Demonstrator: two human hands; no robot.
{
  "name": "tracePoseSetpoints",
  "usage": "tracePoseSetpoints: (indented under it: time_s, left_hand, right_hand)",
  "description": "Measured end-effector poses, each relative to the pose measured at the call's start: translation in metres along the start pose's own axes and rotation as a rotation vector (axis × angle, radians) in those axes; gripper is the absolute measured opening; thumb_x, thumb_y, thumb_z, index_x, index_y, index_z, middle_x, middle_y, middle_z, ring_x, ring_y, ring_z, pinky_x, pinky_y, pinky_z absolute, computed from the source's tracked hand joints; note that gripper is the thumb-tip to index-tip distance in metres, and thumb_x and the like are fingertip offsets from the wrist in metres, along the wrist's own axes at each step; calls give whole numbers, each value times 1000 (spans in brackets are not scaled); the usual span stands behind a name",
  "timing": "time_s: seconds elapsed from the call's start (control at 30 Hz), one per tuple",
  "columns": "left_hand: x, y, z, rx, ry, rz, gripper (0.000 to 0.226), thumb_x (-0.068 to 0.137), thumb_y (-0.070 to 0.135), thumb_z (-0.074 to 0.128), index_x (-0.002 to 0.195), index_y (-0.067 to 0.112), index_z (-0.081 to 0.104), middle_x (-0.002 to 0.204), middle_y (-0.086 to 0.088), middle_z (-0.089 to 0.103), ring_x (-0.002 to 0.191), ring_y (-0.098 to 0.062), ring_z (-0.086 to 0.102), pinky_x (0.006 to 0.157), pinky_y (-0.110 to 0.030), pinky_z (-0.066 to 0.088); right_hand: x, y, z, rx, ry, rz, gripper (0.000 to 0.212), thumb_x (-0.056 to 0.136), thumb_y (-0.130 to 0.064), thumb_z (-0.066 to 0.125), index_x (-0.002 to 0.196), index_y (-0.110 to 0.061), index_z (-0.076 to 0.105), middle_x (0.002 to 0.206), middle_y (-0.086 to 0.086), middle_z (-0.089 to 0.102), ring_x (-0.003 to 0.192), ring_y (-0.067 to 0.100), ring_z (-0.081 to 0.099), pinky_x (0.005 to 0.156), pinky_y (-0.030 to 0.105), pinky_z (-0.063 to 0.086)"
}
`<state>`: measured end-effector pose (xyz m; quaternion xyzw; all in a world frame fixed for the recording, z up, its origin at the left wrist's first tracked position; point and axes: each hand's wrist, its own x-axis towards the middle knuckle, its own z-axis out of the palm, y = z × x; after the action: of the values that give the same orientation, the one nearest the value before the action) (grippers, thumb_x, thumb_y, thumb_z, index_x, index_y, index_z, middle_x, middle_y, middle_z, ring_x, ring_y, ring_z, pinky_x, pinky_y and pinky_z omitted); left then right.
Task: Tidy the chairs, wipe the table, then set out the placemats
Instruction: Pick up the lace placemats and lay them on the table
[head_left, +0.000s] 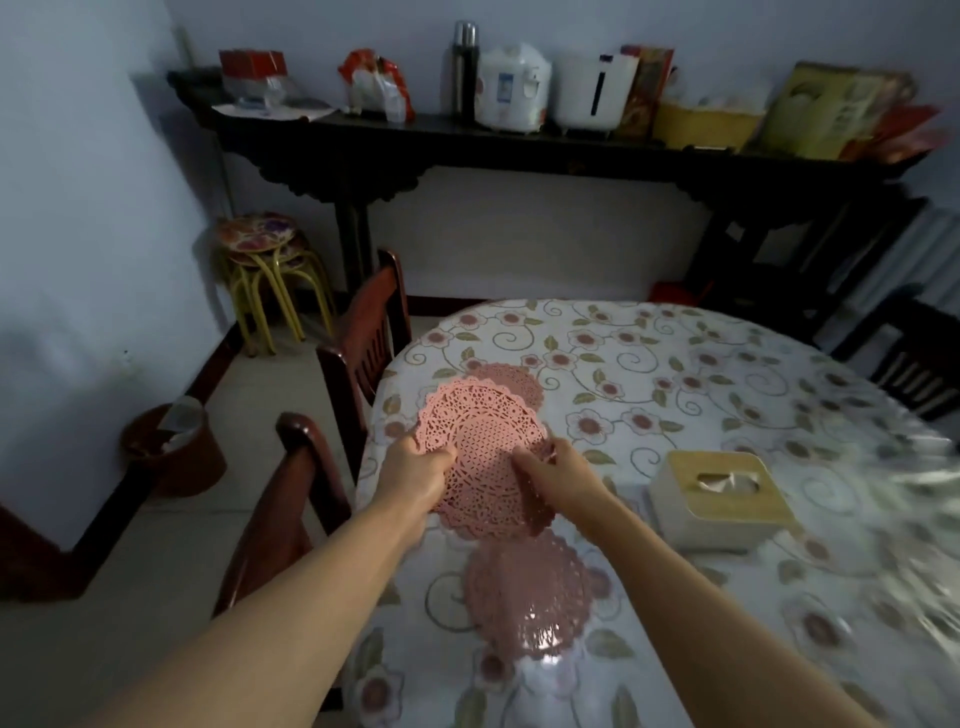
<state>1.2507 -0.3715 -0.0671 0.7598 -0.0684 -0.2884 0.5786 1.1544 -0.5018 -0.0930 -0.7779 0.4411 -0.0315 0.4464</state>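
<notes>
Holding a stack of pink placemats, the left hand pinches its nine o'clock edge. The right hand peels one off at three o'clock, probably for the next seat.

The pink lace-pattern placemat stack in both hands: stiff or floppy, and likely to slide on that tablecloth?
The held placemats keep a fairly flat shape while the left hand and right hand pinch only their edges, so probably semi-stiff. Openwork cutouts suggest lightness. The tablecloth looks glossy, so a laid mat may slide if pushed.
</notes>
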Motion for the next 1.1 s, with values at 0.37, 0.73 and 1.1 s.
tracePoseSetpoints:
  time_s: [0.37, 0.73, 1.1]
  left_hand:
    - [-137, -14, 23, 99, -162, 70, 49, 89, 16, 60, 132, -2, 44, 131, -17, 54, 117, -36, 53, 101, -45, 44]
    - [-208, -25, 153, 48, -440, 35, 40, 92, 27, 51, 128, 10, 46, 125, -13, 59, 114, -36, 57, 98, -54, 45]
    - [-320, -28, 361, -15, -567, -55, 15, 98, 8, 41, 93, 15, 54, 81, -10, 62, 68, -23, 60, 59, -35, 52]
  right_hand:
    - [-181, 45, -58, 64, 428, -2, 45, 75, -21, 75, 105, -16, 42, 96, 4, 57, 83, 20, 59, 73, 36, 55]
    - [-239, 150, -177, 17, 646, 73, 18, 84, 6, 53, 93, -8, 47, 87, 8, 55, 73, 16, 49, 53, 23, 41]
    - [-265, 320, -340, 11, 709, 59, 17, 85, 1, 53, 100, -9, 52, 82, 2, 55, 71, 16, 49, 55, 23, 36]
